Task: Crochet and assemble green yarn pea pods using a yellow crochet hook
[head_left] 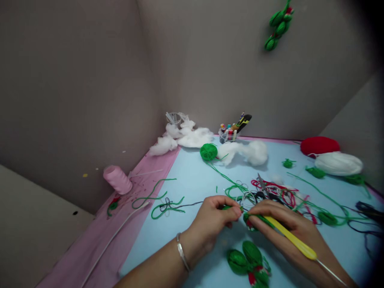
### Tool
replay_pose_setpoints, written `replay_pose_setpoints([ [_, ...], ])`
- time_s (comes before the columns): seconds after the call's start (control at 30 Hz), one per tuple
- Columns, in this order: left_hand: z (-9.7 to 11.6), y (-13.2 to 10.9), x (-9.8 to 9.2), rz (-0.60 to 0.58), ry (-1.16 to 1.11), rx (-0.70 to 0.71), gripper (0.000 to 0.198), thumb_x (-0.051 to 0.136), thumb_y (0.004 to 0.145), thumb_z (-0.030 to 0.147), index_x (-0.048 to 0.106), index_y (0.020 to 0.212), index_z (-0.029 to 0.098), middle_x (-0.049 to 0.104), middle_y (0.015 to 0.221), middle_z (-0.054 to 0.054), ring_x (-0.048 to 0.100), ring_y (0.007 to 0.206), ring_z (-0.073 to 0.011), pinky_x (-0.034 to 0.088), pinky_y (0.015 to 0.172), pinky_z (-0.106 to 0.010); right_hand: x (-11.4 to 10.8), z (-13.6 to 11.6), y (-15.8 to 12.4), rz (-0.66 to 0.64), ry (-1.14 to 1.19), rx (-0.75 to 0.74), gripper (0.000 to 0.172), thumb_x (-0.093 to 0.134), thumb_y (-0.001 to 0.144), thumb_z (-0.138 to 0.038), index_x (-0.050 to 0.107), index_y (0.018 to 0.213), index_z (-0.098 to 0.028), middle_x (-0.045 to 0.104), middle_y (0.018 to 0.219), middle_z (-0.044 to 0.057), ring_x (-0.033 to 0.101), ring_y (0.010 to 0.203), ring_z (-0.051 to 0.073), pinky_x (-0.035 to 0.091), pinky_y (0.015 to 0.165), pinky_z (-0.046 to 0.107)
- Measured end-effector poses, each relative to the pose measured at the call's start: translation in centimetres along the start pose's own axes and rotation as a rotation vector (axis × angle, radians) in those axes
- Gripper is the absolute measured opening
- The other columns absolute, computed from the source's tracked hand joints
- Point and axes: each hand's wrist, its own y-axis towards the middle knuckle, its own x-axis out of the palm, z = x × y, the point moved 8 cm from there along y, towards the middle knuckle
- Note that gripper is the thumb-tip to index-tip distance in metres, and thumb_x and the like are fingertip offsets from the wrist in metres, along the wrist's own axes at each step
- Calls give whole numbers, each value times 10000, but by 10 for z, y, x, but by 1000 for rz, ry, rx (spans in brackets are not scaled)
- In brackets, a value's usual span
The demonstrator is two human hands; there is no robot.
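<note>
My left hand (213,220) is closed in a pinch, thumb against forefinger, on a bit of green yarn (227,207). Close beside it, my right hand (292,228) grips a yellow-handled crochet hook (292,239), its thin metal shaft pointing down to the right. Under the right fingertips sits a small green and red crocheted piece (248,221); the fingers partly hide it. Below the hands hangs or lies a cluster of green crocheted lobes (250,256) with red and white at its base. Scissors (262,186) lie behind the right hand among tangled yarn.
A green yarn ball (208,152), white stuffing (195,137) and a cup of pens (229,134) stand toward the wall. Red (319,146) and white yarn (339,163) lie right. A pink thread cone (117,179) and a white cable (115,236) are left. Green crocheted pieces (279,27) hang above.
</note>
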Motion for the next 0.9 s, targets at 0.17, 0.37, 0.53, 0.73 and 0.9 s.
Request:
replay_pose_setpoints([
  [0.17, -1, 0, -4, 24, 36, 4, 326, 762, 513, 389, 611, 647, 133, 527, 616, 18, 393, 579, -85, 270, 579, -251, 8, -11, -5, 4, -8, -215, 102, 661, 789, -190, 679, 877, -238, 704, 826, 40, 689, 739, 173, 554, 641, 229],
  [0.37, 4, -1, -1, -27, 72, 37, 346, 766, 536, 420, 595, 649, 141, 514, 602, 20, 396, 580, -90, 285, 603, -250, -11, -1, -4, 14, -7, -149, 222, 607, 832, -324, 639, 1049, -284, 726, 929, 30, 711, 799, 202, 584, 665, 255],
  [0.53, 5, -1, 5, -92, 202, 76, 330, 748, 559, 428, 577, 629, 154, 508, 607, 11, 403, 591, -104, 305, 614, -261, -16, -14, -8, 154, -237, -326, 195, 601, 817, -167, 676, 976, -250, 742, 895, 42, 716, 765, 203, 576, 707, 296],
  [0.73, 0, 2, 5, -105, 328, 96, 236, 682, 606, 364, 548, 628, 172, 447, 560, 37, 354, 572, -102, 281, 573, -249, -1, -32, -16, 158, -248, -466, 250, 577, 822, -63, 651, 1021, -196, 730, 866, 62, 686, 787, 198, 527, 695, 326],
  [0.9, 1, 3, 3, -87, 372, 131, 169, 672, 629, 298, 564, 619, 168, 471, 562, 29, 369, 576, -103, 299, 575, -245, -2, -39, -16, 126, -311, -527, 224, 571, 832, -85, 651, 1002, -208, 732, 836, 54, 683, 730, 186, 521, 670, 310],
])
